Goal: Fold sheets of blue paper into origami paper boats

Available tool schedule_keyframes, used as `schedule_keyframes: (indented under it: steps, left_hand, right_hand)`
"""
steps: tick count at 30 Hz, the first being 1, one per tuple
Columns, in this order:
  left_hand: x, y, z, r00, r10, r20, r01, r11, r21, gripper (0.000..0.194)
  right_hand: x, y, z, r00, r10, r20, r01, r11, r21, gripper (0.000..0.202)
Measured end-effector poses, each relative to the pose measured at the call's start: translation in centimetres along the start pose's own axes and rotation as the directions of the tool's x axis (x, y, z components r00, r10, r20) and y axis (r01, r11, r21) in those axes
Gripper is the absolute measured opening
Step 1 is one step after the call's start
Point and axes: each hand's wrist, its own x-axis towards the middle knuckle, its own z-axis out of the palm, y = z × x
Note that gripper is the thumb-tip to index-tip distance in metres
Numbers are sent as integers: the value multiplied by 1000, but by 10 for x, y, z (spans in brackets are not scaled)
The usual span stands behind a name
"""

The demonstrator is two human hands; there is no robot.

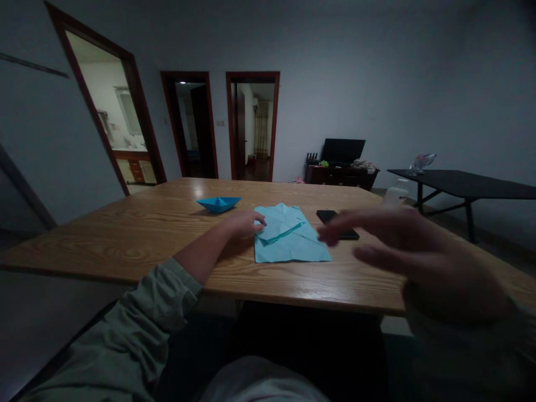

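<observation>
A light-blue sheet of paper (293,248) with crease lines lies on the wooden table in front of me. On top of it is a partly folded piece of the same colour (280,219); I cannot tell whether the two are joined. My left hand (245,223) rests at the paper's left edge, fingers spread and touching it, with nothing gripped. Raised at the right, my right hand (402,245) is smeared by motion. Its thumb stands apart from its fingers and it holds nothing. A darker blue paper boat (219,204) sits left of the sheet.
Partly behind my right hand lies a black phone (330,215). A clear plastic bottle (396,192) stands at the right side of the wooden table (125,245). Beyond are a black table (473,181), a cabinet (341,176) bearing a dark screen (343,150), and doorways.
</observation>
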Motion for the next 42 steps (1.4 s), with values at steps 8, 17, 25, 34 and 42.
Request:
schedule_keyframes:
  steps: [8, 17, 25, 34, 42]
  left_hand:
    - [2, 6, 13, 978, 85, 192, -89, 996, 13, 46]
    - [-1, 3, 9, 974, 39, 223, -41, 999, 7, 57]
    - [-2, 2, 10, 977, 27, 209, -21, 999, -32, 57]
    - [-6, 8, 7, 979, 4, 205, 2, 1000, -29, 64]
    - [-9, 13, 7, 987, -7, 158, 7, 1000, 1, 58]
  right_hand:
    - [104, 166, 114, 906, 421, 35, -376, 841, -389, 31]
    - [76, 196, 121, 859, 510, 52, -396, 724, -565, 26]
    - [71, 202, 118, 903, 422, 82, -301, 757, -579, 27]
    - [72, 205, 120, 883, 468, 29, -365, 723, -586, 25]
    - [71, 219, 121, 865, 501, -20, -418, 699, -580, 26]
